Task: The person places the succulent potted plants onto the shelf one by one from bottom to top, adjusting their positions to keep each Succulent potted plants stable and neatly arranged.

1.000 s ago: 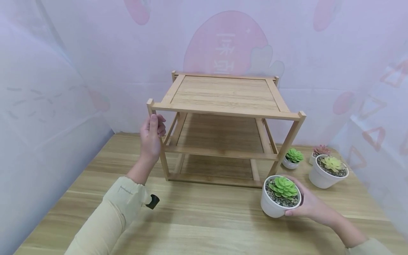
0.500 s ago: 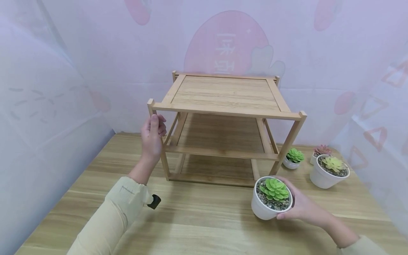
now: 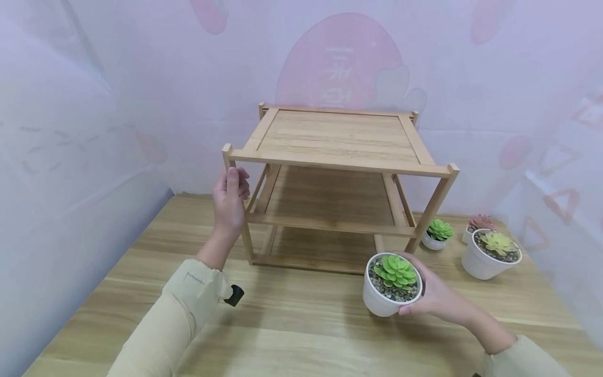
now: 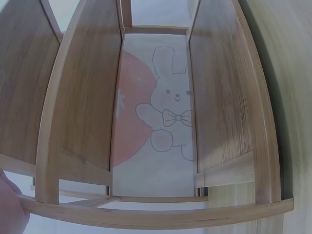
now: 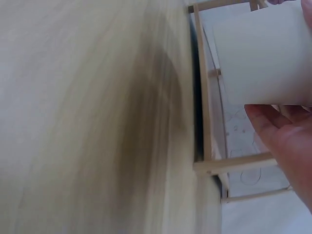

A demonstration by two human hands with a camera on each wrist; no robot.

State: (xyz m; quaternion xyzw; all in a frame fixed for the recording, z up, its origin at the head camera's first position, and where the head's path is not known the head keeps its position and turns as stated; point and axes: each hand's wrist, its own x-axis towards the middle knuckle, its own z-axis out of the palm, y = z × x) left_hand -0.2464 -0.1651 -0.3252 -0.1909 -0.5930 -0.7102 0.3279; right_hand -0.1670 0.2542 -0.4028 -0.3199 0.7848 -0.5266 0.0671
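My left hand (image 3: 230, 201) grips the front left post of a three-tier wooden shelf (image 3: 336, 137), just under the top board. In the left wrist view, part of that hand (image 4: 10, 207) shows at the post's edge. My right hand (image 3: 435, 288) holds a white pot (image 3: 380, 302) by its right side, thumb in front and fingers behind. A bright green succulent (image 3: 395, 270) sits in gravel inside the pot. In the right wrist view the white pot (image 5: 265, 56) is held above the tabletop, with its shadow below, in front of the shelf.
Right of the shelf stand a small green succulent (image 3: 439, 230), a pink succulent (image 3: 480, 222) and a yellow-green one in a larger white pot (image 3: 482, 262). The shelf stands on a wooden table (image 3: 301, 335). Printed white cloth (image 3: 188, 78) encloses the back and sides.
My right hand has carried the potted succulent to the left, in front of the shelf's right front post. My left hand stays on the shelf post; the head view has shifted slightly.
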